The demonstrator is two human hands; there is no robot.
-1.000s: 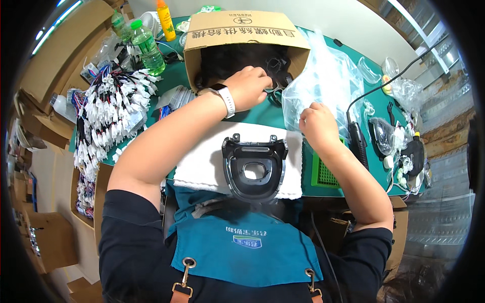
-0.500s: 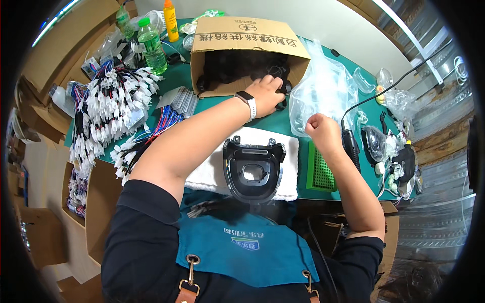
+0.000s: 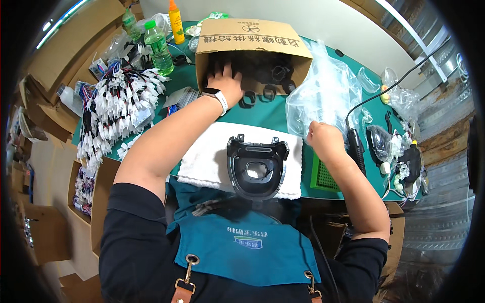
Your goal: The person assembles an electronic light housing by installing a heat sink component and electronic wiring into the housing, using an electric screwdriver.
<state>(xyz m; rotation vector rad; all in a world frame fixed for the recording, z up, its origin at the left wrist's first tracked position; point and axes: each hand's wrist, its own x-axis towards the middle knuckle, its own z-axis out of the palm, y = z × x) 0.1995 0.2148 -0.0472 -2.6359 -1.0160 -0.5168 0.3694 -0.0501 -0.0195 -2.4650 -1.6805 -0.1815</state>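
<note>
My left hand [image 3: 226, 85] reaches into the mouth of a cardboard box [image 3: 252, 48] lying on its side. Its fingers are spread over dark contents, and nothing shows in its grasp. Inside the box are black ring-shaped parts [image 3: 279, 73]; one black ring [image 3: 248, 99] lies just outside the opening. Near the clear plastic bag [image 3: 323, 91], my right hand [image 3: 326, 141] is closed, its fingertips pressed together; whatever they hold is hidden. Between my arms, a glossy black plastic housing [image 3: 257, 177] with an oval hole rests on a folded white cloth [image 3: 202, 159].
White-connector wire bundles [image 3: 118, 98] crowd the left. A green bottle [image 3: 159, 50] and a yellow bottle [image 3: 176, 22] stand behind them. A green perforated tray [image 3: 323, 174] and a black corded tool [image 3: 355, 151] sit beside my right forearm. Small bagged parts [image 3: 399, 146] lie farther right.
My left hand has moved left from the box's right front corner to its left side, fingers now spread inside. Black rings show where it was. My right hand stays closed in nearly the same place.
</note>
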